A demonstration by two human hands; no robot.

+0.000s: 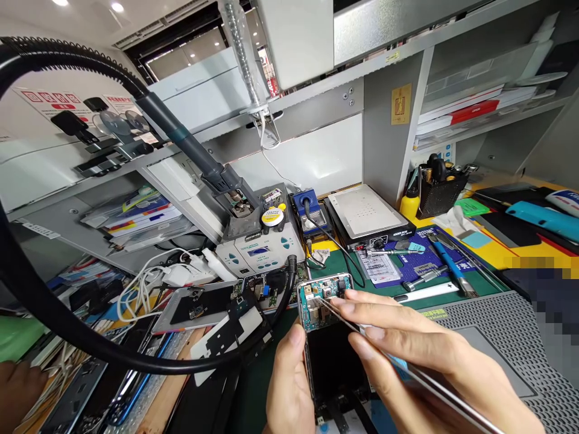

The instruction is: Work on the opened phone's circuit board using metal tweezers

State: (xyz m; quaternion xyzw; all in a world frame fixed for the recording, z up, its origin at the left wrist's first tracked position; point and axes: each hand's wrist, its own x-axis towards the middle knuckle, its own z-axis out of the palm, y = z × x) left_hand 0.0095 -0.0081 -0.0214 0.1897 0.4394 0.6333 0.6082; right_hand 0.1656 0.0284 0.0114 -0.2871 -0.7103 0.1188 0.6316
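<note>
- Right hand (434, 349) pinches metal tweezers (425, 378), their tips at the circuit board (312, 316).
- Left hand (289, 377) grasps the opened phone (332, 361) over the worktop (256, 386).
- Fine work on the circuit board seems the current step; the next likely calls for steady tips.

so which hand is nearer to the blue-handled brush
Right. The right hand, with a thin metal tool, is below the blue-handled brush in the picture; the left hand, holding the phone, is farther off, to the brush's lower left.
</note>
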